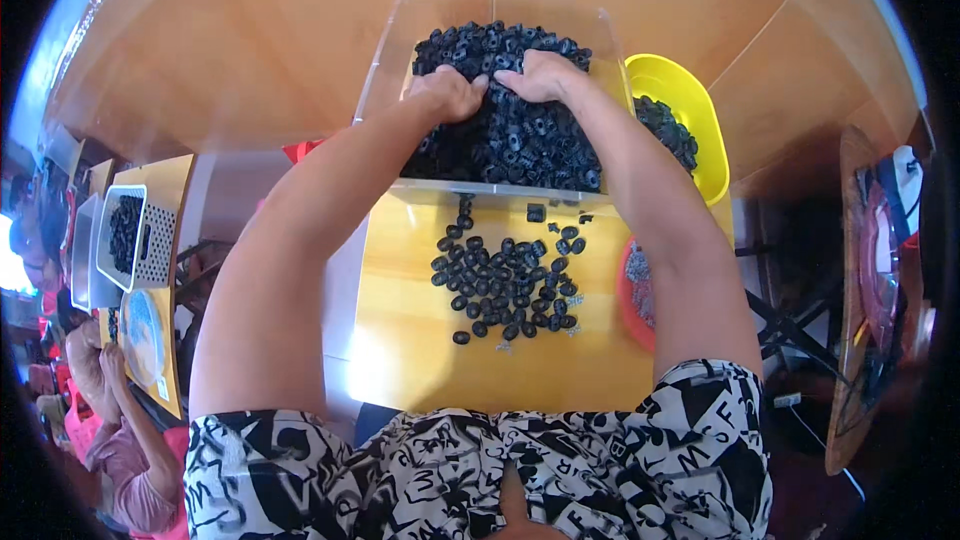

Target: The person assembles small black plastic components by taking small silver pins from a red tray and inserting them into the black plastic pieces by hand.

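Note:
A clear plastic bin (480, 187) at the far side of the table is heaped with small black plastic parts (530, 140). Both arms reach into it. My left hand (453, 93) rests in the heap left of the middle, thumb toward the right. Close beside it, my right hand (543, 76) is on the heap, its thumb pointing left. The other fingers of both hands are curled down and mostly hidden, so any parts in them cannot be made out. Nearer to me, many loose rounded black pieces (490, 285) lie spread on the yellow table (400, 340).
Right of the bin stands a yellow basin (705, 130) with more black parts. A red bowl (632, 305) of small grey pieces is partly behind my right forearm. Small clear bits lie among the loose pieces. At left, a person (130, 460) sits by another table with a white basket (150, 240).

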A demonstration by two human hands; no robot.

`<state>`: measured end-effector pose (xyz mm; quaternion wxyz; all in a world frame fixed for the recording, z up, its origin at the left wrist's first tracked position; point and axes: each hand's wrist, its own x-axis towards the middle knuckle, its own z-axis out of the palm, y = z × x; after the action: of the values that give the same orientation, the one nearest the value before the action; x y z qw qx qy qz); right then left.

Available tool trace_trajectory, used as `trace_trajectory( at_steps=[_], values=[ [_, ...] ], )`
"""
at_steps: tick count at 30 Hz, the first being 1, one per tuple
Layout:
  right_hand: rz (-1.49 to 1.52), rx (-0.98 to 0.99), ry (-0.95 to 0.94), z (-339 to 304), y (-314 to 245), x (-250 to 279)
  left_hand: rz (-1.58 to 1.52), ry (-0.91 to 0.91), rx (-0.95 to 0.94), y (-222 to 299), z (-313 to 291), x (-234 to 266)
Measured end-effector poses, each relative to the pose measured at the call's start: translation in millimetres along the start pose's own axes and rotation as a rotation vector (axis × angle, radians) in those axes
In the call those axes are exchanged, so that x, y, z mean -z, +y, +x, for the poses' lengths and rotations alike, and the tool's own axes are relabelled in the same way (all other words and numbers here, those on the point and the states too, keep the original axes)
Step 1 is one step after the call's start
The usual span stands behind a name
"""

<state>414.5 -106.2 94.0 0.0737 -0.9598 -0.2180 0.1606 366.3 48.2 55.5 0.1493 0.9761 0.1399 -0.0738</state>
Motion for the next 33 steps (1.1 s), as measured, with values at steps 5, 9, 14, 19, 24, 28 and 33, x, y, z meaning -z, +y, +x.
trace_trajectory(
  at_steps=[5, 9, 14, 19, 24, 28, 33],
  values=[
    [0.135, -0.082, 0.059, 11, 1, -9, -0.207, 0.013, 0.058, 2, -4, -6],
    [0.380, -0.194, 0.002, 13, -1, -12, -0.560, -0.037, 0.143, 6, -5, -15],
    [0.716, -0.230, -0.139, 14, -1, -16, -1.015, -0.164, 0.168, 4, 6, -17],
    [0.952, -0.189, -0.204, 16, -2, -24, -1.306, -0.417, 0.066, 6, 6, -6],
    [1.351, -0.069, -0.254, 22, 1, -6, -1.611, -0.524, -0.070, 13, 1, 20],
    [1.556, 0.023, -0.295, 13, 15, 17, -1.683, -0.630, 0.067, 4, 7, 46],
    [1.450, 0.042, -0.407, 5, 24, 28, -1.564, -0.610, 0.115, -7, 12, 54]
  ],
)
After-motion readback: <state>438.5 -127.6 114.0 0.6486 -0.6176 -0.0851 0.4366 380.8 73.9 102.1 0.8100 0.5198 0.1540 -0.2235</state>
